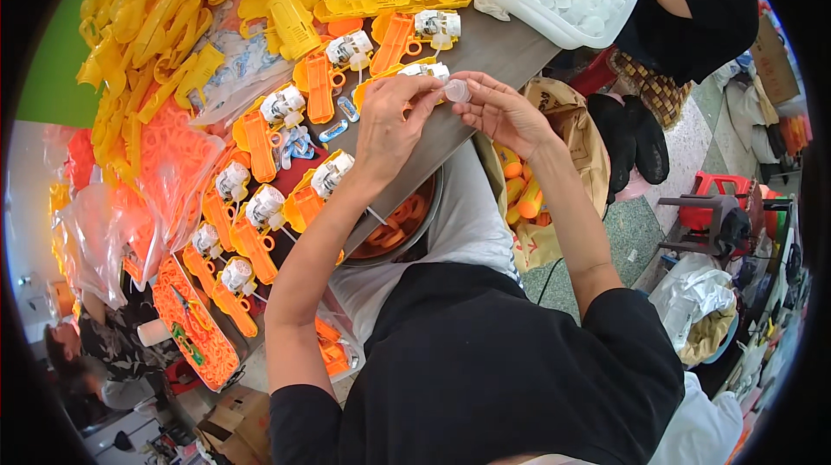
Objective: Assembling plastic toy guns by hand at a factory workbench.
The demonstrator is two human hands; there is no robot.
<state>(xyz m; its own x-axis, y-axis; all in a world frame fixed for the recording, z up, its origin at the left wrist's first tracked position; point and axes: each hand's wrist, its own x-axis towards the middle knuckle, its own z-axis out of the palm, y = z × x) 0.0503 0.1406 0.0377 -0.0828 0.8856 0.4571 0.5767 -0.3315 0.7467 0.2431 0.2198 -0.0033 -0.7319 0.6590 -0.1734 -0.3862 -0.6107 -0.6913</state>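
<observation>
Both hands met over the counter (506,50): left hand (389,123) and right hand (502,110) pinched a small clear cap (457,90) between fingertips, just above the nearest toy half (407,76).

Glossy yellow plastic shells (173,15), translucent plastic cap (457,90), metal bowl (415,223)

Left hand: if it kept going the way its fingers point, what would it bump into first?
The left hand points up the table; first in line is probably the yellow toy shell just beyond its fingertips, then the orange gun half. Depth is hard to judge.
</observation>
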